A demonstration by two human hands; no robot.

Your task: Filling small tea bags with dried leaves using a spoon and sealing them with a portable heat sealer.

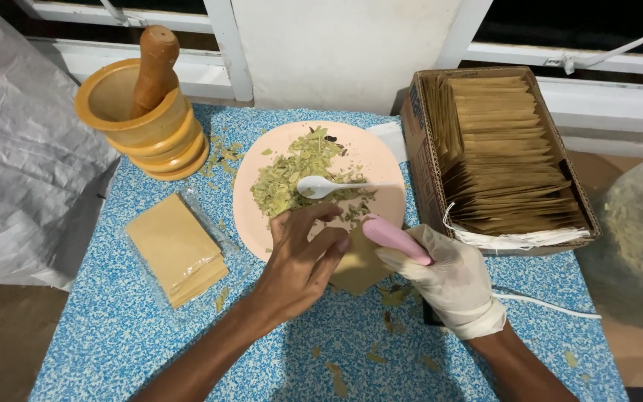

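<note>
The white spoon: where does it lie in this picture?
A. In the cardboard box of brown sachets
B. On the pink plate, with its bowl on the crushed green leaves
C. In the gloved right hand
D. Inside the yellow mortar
B. The white spoon rests on the pink plate, its bowl against the crushed green leaves; the gloved right hand holds a pink tool instead.

Showing: one plate, one spoon, one mortar, one pestle, one box upper right, two hands.
</note>
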